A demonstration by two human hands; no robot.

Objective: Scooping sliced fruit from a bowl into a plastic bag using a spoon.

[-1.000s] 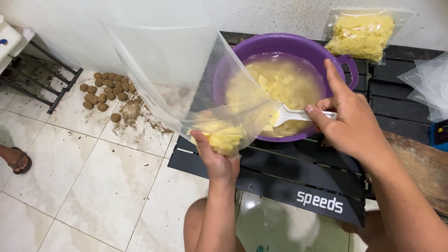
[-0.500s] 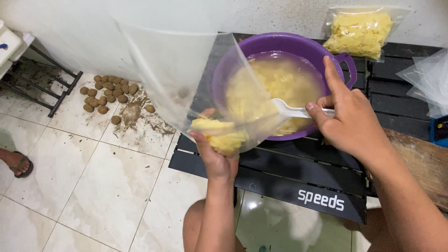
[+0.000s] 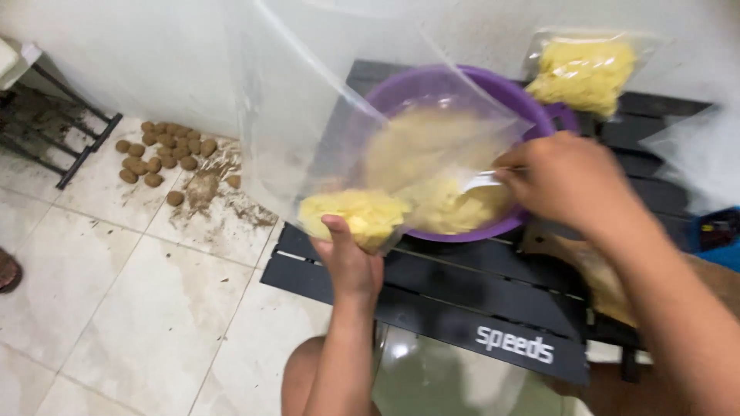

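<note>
bag (image 3: pixel 308 115): thin clear plastic film, glossy, creased | bowl (image 3: pixel 432 85): smooth purple plastic, slight sheen | worktop (image 3: pixel 432 308): black slats, matt, smooth | floor (image 3: pixel 139 293): pale glazed tiles, glossy, gritty with dirt at 10 o'clock | second bag (image 3: pixel 583 71) at 1 o'clock: clear shiny plastic

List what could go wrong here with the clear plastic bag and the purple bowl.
1. The left hand pinches only the bottom corner of the clear plastic bag, so its load of yellow food pieces might slip free.
2. The bag sags across the purple plastic bowl, so the white spoon in the right hand may spill.
</note>
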